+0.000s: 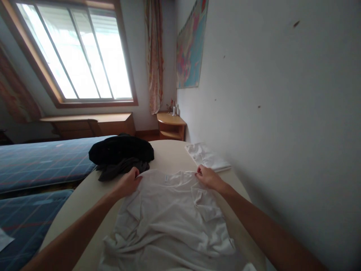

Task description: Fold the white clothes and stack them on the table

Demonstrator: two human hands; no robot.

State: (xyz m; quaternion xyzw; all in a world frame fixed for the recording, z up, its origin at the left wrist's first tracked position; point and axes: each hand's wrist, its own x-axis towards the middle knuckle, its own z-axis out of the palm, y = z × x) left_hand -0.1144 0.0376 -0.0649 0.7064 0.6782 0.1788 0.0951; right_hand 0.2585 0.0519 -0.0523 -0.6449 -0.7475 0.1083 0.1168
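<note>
A white T-shirt lies spread on the cream round-edged table, its neckline and small label at the far end. My left hand is closed on the shirt's left shoulder, thumb and fingers pinched together. At the opposite shoulder, my right hand grips the fabric the same way. Wrinkles run across the body of the shirt, and its sleeves lie loosely at the sides. The lower end runs out of view at the bottom.
Dark clothes are heaped at the table's far left. A folded white garment lies at the far right beside the wall. Blue plaid mattresses flank the table on the left. A wooden corner shelf stands beyond it.
</note>
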